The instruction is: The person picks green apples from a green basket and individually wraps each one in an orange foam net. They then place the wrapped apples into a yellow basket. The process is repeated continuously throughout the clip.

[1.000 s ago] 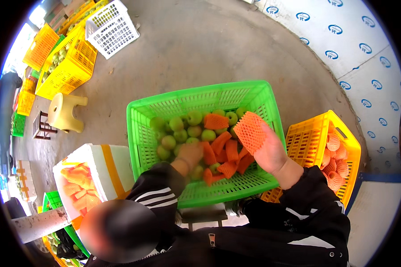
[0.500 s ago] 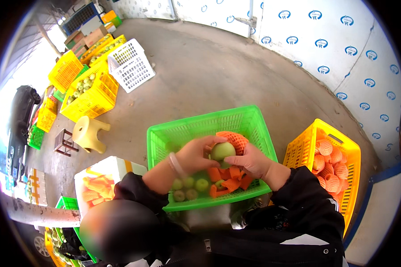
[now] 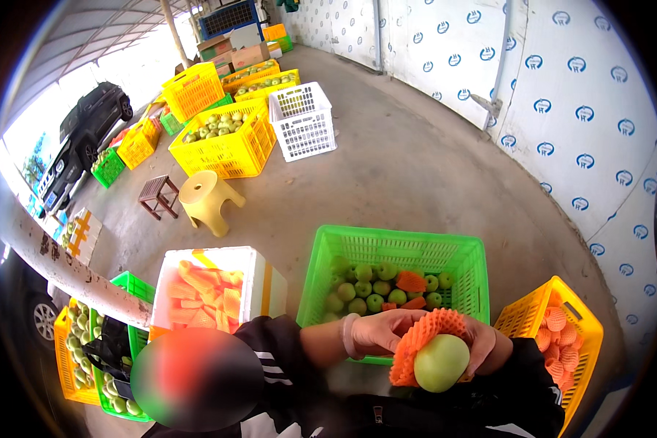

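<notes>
Grey-brown concrete floor [image 3: 372, 168] runs to a pale wall [image 3: 562, 109] with round blue marks on the right, while a dark car [image 3: 84, 139] stands at the far left. Farther back, yellow crates of green fruit stand beside a white crate [image 3: 303, 131], and nearer on the left are a yellow stool [image 3: 204, 197] and a small brown stool [image 3: 158, 196]. At the near side, just in front of the person's body, a green apple [image 3: 445, 365] sits between the two hands, partly inside an orange foam net [image 3: 407, 354] that wraps its left and far sides. The left hand [image 3: 376, 331] is clamped on the net, left of the apple; some of its fingers are hidden. The right hand [image 3: 483, 343] is closed against the apple's right side, its thumb along the skin. Both hands are at the near edge of a green crate [image 3: 445, 252], which holds more green apples [image 3: 365, 288] and a few orange nets. Left of that crate stands a white foam box [image 3: 250, 281] of loose orange nets; to the right, a yellow crate [image 3: 577, 306] holds net-wrapped fruit [image 3: 559, 343].
</notes>
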Available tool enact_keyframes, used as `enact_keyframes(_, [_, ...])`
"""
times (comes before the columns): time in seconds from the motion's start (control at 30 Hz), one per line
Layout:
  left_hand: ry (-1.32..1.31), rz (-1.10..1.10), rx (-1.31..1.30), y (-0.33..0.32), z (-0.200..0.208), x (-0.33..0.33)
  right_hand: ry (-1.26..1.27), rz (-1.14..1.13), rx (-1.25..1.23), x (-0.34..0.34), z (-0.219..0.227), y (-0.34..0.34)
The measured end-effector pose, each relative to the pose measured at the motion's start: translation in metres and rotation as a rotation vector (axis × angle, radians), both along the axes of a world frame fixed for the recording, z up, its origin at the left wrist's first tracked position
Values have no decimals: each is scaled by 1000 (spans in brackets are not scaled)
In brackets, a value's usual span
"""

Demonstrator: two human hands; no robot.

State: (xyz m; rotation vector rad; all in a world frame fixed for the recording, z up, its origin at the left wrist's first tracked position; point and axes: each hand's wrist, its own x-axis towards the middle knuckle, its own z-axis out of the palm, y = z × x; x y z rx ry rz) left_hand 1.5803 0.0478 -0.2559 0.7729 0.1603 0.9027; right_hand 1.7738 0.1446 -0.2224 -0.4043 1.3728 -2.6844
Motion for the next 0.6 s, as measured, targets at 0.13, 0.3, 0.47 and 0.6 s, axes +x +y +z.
enact_keyframes(0.13, [30,46,37,2,-17,-4,-122,-56,-27,2,-16,10])
enact_keyframes(0.3, [319,635,-131,3,0,-22,-234,-414,-67,-18,2,3])
enact_keyframes(0.47, [1120,1217,115,2,4,-23,-415,-896,65,-40,-8,-18])
enact_keyframes(0.6, [974,1146,466,-3,12,0,-359,-1056,27,-39,-21,-21])
